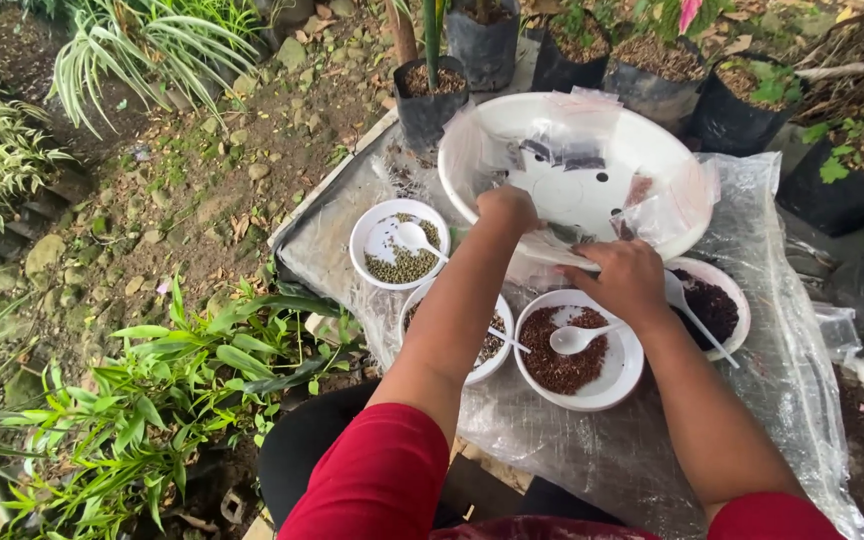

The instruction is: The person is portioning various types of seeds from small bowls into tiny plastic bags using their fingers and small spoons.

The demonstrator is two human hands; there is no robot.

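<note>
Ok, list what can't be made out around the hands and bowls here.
Head view only:
- Left hand: its fingers curl into a clear bag, grip hidden.
- Right hand: fingertips hidden under it.
- Second bowl: the left forearm covers its middle.
- Dark bowl: near side hidden by the right wrist.
- Small packets in the basin: contents too small to tell.

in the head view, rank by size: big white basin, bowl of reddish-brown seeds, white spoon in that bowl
1. Big white basin
2. Bowl of reddish-brown seeds
3. White spoon
The size gaps are plain, so nearness to the camera changes nothing.

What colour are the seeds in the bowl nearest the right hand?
Reddish-brown seeds, in the white bowl with a white spoon; head view.
</note>
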